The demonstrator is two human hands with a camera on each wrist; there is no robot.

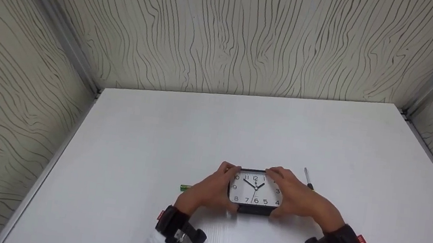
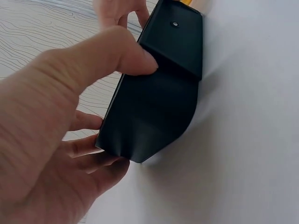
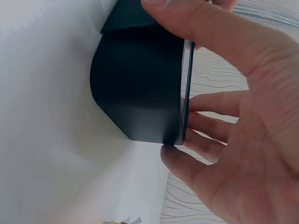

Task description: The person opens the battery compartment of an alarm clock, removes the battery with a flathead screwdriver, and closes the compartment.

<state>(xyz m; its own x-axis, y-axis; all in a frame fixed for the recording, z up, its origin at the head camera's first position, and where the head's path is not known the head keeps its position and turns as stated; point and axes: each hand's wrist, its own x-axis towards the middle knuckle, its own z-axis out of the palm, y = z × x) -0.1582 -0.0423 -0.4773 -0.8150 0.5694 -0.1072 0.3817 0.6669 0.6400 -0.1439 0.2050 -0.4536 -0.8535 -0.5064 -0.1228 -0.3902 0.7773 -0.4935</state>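
A black alarm clock (image 1: 255,196) with a white dial faces up toward the head camera, near the front of the table. My left hand (image 1: 212,187) grips its left end, thumb on the near side and fingertips at the far edge. At the right end my right hand (image 1: 297,195) holds it the same way. In the left wrist view, the dark casing (image 2: 154,105) has a small screw (image 2: 175,24) in its underside, and the thumb presses beside a step in it. The right wrist view shows the casing's angled end (image 3: 135,88) close over the white tabletop.
A green battery (image 1: 184,188) lies left of the left hand, partly covered by it. Beyond the right hand lies a screwdriver (image 1: 308,179), its handle partly hidden. The white table (image 1: 240,128) is enclosed by wood-grain panels (image 1: 227,36) at the back and sides.
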